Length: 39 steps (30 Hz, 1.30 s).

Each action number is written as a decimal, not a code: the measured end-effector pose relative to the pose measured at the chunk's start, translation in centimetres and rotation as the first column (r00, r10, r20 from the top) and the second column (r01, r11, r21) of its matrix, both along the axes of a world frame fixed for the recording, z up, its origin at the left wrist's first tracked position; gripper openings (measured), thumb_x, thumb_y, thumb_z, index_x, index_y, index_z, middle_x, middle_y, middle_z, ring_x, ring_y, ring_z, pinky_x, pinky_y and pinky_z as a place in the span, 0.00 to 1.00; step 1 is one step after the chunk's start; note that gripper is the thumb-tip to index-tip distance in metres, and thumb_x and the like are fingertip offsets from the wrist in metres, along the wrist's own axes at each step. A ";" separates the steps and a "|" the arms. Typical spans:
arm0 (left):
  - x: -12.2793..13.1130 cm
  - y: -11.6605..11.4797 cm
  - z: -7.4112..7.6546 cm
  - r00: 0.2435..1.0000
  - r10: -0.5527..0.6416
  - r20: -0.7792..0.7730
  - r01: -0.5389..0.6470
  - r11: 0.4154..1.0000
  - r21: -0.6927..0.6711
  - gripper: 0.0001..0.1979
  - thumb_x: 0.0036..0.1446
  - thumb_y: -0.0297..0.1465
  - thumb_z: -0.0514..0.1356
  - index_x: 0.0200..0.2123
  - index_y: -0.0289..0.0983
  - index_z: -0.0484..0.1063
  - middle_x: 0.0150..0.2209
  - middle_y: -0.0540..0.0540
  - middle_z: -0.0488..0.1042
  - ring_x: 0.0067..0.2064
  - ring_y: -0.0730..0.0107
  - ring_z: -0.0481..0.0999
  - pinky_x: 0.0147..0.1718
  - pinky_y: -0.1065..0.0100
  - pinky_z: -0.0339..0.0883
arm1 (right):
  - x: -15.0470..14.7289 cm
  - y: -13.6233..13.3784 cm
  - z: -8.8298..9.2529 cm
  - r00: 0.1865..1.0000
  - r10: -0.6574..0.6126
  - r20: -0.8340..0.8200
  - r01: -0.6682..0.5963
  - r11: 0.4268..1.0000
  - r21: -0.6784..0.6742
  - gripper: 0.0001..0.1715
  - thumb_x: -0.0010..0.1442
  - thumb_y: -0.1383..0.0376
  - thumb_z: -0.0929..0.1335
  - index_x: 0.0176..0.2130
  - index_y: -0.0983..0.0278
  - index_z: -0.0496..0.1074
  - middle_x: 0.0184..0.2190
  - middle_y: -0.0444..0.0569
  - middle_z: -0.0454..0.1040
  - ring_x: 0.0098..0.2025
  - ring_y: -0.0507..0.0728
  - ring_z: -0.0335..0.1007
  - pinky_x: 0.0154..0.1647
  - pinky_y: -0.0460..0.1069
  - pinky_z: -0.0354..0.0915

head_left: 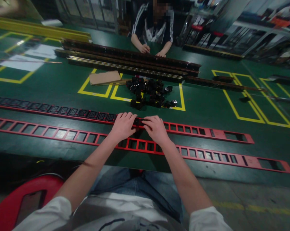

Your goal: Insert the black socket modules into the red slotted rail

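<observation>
Tabletop [200, 102]: green, its near edge running just in front of the person's lap [135, 189] and sloping down toward the right of the view
Near strip [252, 161]: red, with a row of open windows, lying along that edge; its right end comes close to the edge, its left end runs out of view
Far strip [220, 134]: red, just beyond the near strip, its right end stopping short of the other's; black sockets [73, 111] fill the stretch left of the hands, open windows show to the right
Lane between strips: narrow, green, reached over by both hands
Room ahead: a slim green band parts the far strip from the pile [145, 88] of black parts, and it broadens rightward up to the yellow tape [249, 119]
Outer limits: card [105, 78] left of the pile, long dark rails [125, 65] behind it, and past them another person [147, 35] with both hands at the tabletop
Forearms [183, 179]: slanting inward over the near strip
Left hand [123, 125]: palm down across the far strip, fingers bent together, thumb pointing right; cannot tell whether it grips
Right hand [156, 127]: fingers bunched leftward, thumb tucked below, spread narrow; cannot tell whether it pinches anything
Middle socket [137, 121]: black, at the far strip between the two hands, partly hidden by fingers
</observation>
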<state>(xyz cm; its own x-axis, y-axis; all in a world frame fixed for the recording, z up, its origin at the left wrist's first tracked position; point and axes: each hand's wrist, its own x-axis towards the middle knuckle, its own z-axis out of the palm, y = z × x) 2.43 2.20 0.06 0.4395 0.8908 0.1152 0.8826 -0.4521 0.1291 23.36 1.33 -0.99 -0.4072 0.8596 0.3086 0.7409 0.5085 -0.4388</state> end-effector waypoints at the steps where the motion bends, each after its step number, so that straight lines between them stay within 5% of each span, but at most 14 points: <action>1: 0.0 0.0 0.0 1.000 -0.001 0.001 0.001 1.000 0.003 0.28 0.59 0.36 0.63 0.61 0.35 0.67 0.54 0.37 0.74 0.55 0.47 0.71 0.56 0.52 0.59 | 0.0 0.0 0.0 1.000 0.007 0.009 -0.007 1.000 0.005 0.14 0.68 0.68 0.68 0.50 0.58 0.80 0.54 0.51 0.79 0.55 0.64 0.68 0.51 0.62 0.65; 39: 0.1 -0.1 -0.2 1.000 0.000 0.023 -0.001 1.000 0.012 0.28 0.59 0.37 0.63 0.61 0.35 0.68 0.53 0.37 0.74 0.55 0.46 0.71 0.56 0.52 0.59 | -0.2 -0.1 1.0 0.991 -0.129 0.035 0.133 0.983 -0.126 0.14 0.68 0.62 0.68 0.52 0.59 0.76 0.53 0.51 0.78 0.55 0.64 0.69 0.53 0.60 0.62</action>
